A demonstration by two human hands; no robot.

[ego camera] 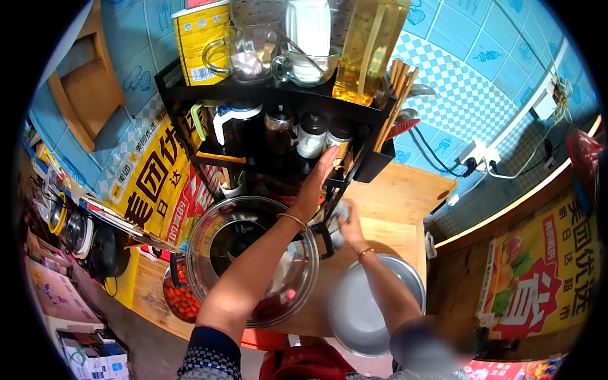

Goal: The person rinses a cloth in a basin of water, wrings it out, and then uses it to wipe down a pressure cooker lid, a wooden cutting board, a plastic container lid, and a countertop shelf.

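Note:
My left hand (314, 186) reaches over the glass pot lid (294, 266) with its fingers stretched out, at the front of a black metal shelf rack (266, 97). It holds nothing. Its fingertips overlap the lidded spice jars (311, 140) on the middle shelf; whether they touch is unclear. Beside the rack's right leg, my right hand (350, 225) grips a grey cloth (340, 213), low over the wooden countertop (389, 228). A grey metal basin (351, 304) lies partly under my right forearm. The lid covers a large pot with black handles (177, 270).
Glass cups (251, 57), a yellow canister (202, 47) and an oil bottle (370, 52) crowd the top shelf. Chopsticks (396, 104) stand in a holder on the rack's right side. Red cherry tomatoes (183, 299) fill a bowl at left. Plugs and cords (475, 161) hang at right.

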